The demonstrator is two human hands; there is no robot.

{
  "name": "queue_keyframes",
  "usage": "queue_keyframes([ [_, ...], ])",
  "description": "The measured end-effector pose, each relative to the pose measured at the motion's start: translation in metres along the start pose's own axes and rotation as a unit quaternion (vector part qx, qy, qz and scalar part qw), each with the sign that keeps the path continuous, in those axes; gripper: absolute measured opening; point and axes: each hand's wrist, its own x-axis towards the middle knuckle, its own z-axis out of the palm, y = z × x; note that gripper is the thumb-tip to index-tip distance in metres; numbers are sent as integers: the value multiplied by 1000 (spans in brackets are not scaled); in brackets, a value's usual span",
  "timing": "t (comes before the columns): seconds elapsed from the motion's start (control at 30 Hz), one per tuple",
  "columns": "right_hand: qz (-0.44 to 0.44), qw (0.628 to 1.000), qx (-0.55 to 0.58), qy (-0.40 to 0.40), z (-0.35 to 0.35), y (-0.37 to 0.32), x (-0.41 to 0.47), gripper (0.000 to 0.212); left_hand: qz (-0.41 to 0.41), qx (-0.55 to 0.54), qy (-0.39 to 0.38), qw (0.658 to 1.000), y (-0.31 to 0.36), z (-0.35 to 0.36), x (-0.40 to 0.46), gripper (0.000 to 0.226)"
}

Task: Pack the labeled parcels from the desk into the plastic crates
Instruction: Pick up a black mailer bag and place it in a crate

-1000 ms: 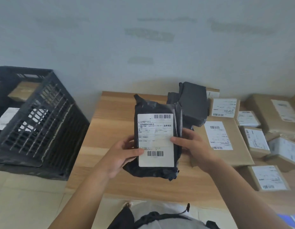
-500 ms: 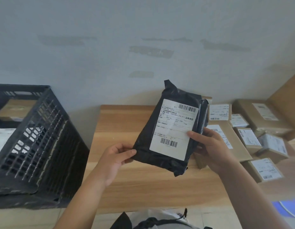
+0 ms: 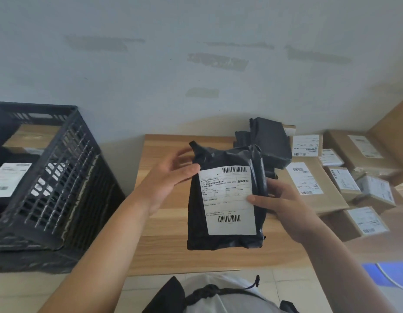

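A soft, crinkled black plastic parcel point(image 3: 225, 199) with a flat white label point(image 3: 228, 199) is held upright above the wood-grain desk point(image 3: 164, 249). The left hand point(image 3: 171, 177) pinches its upper left corner, thumb on the label's edge; the right hand point(image 3: 284, 204) grips its right side, thumb pressed on the label. A black lattice plastic crate point(image 3: 60, 177) stands to the left with labelled parcels inside. Brown cardboard boxes point(image 3: 313, 188) crowd the desk's right end.
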Motion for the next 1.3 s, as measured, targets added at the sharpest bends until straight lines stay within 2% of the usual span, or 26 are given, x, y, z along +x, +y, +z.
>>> queue_keyframes([
  [0.13,-8,1000,-4,-24,7,2,2,32,35,-62,96,993,19,7,7,22],
  [0.23,-5,1000,-4,-28,3,5,2,34,32,-88,145,985,19,4,10,11],
  [0.37,5,1000,9,-29,-3,8,0,38,37,-123,167,978,14,10,8,24],
  [0.43,10,999,19,-31,-5,10,0,43,31,-146,159,976,6,15,8,20],
  [0.47,13,999,26,-30,-6,10,1,44,22,-140,137,980,0,16,7,16],
  [0.57,23,997,67,-24,-11,10,2,42,-37,-83,-1,996,-14,22,1,66],
  [0.63,23,996,84,-23,-17,9,3,40,-81,-58,-49,994,-21,34,-3,70],
  [0.77,28,995,89,-20,-30,8,7,39,-94,-62,-29,993,-25,62,-3,55],
  [0.97,44,992,117,-15,-63,11,8,40,-107,-70,-21,992,-24,91,6,60],
  [1.13,60,989,132,-31,-92,13,14,29,-110,-51,15,993,-26,117,12,58],
  [1.3,59,989,115,-71,-119,24,21,52,-98,-57,73,991,-29,140,15,50],
])
